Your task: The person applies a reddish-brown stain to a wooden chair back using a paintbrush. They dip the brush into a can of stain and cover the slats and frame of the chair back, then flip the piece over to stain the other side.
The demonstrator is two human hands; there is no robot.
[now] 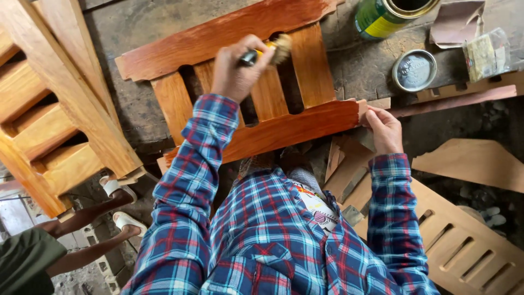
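A slatted wooden panel (284, 128), coated in glossy reddish-orange finish, lies across a dark workbench in front of me. My left hand (236, 70) grips a small brush (279, 48) with its pale bristles on one of the panel's upright slats. My right hand (385, 129) pinches the right end of the panel's lower rail at its corner. Both of my arms are in blue and red plaid sleeves.
An open green tin (385, 15), its round lid (414, 70), a sheet of sandpaper (457, 22) and a clear plastic packet (486, 52) sit at the back right. Pale slatted panels lie at the left (60, 109) and lower right (469, 246). Another person's sandalled feet (117, 188) are lower left.
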